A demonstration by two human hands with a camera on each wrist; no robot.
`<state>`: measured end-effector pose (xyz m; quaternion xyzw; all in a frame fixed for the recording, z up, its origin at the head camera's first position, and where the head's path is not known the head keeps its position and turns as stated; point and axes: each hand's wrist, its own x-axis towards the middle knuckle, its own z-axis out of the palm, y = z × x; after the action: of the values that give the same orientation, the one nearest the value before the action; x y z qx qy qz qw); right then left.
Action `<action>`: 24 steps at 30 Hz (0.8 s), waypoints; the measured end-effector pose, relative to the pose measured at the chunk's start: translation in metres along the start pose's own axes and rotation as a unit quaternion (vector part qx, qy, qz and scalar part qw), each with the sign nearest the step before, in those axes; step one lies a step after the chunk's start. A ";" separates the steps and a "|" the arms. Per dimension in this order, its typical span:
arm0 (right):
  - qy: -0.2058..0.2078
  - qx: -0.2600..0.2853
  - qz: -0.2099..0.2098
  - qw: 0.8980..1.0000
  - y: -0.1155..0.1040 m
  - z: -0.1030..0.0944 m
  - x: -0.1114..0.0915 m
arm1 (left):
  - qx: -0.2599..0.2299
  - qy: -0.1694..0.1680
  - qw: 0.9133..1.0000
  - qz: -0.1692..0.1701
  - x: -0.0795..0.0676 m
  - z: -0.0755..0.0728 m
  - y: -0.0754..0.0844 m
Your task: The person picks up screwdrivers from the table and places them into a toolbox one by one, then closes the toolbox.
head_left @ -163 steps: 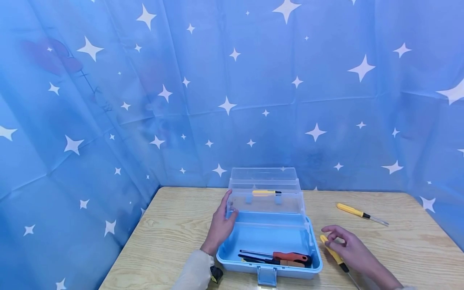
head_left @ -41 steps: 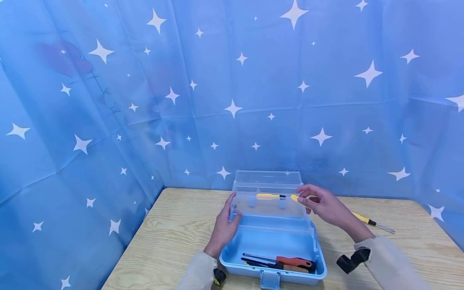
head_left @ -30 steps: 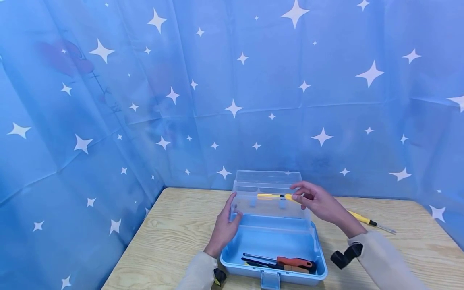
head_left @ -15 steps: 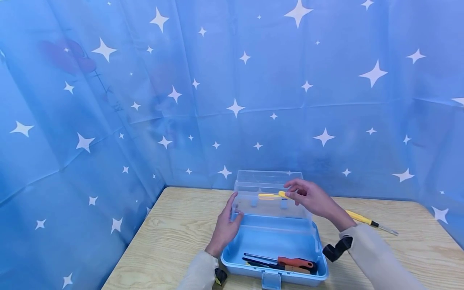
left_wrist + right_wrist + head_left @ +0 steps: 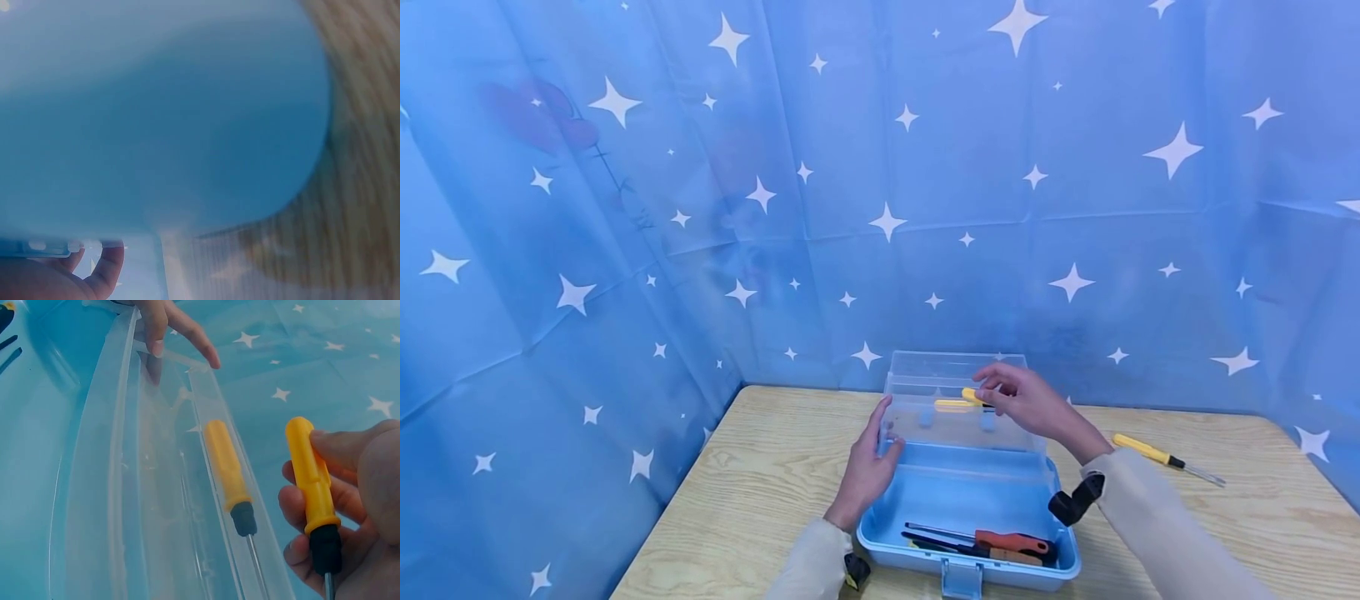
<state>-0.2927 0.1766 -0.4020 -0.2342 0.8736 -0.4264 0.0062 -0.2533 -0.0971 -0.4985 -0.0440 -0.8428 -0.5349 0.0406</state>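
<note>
A light blue toolbox point(image 5: 880, 546) stands with its clear lid point(image 5: 917, 429) raised. My left hand point(image 5: 859, 477) grips the lid's left edge; in the left wrist view the blue box wall fills most of the picture. With thumb and fingers, my right hand point(image 5: 1018, 400) pinches a yellow-handled screwdriver point(image 5: 312, 478) beside the lid's top compartment, handle end toward the left. A matching yellow screwdriver point(image 5: 226, 465) lies inside that compartment, seen through the plastic. In the box's front lie a red-handled screwdriver point(image 5: 1011, 542) and a tool with a brown and black handle point(image 5: 1011, 557).
Another yellow screwdriver point(image 5: 1142, 450) lies on the wooden table point(image 5: 760, 467) right of the box. A blue curtain with white stars point(image 5: 820, 250) hangs behind and to the left. The box's latch point(image 5: 961, 579) hangs at its front.
My right hand picked up the yellow screwdriver from the table beside the box, raised it to the lid and moved it left along the compartment. My left hand keeps its hold.
</note>
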 end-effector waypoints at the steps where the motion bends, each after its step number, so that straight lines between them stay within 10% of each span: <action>1: 0.001 -0.002 0.001 1.000 0.000 0.001 0.001 | 0.000 0.001 1.000 0.002 0.000 0.000 0.000; 24: -0.002 -0.006 0.007 1.000 0.000 0.009 0.019 | 0.001 0.003 1.000 0.006 -0.001 0.000 0.003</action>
<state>-0.3077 0.1621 -0.4047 -0.2296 0.8777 -0.4205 0.0096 -0.2521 -0.0960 -0.4959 -0.0476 -0.8429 -0.5339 0.0468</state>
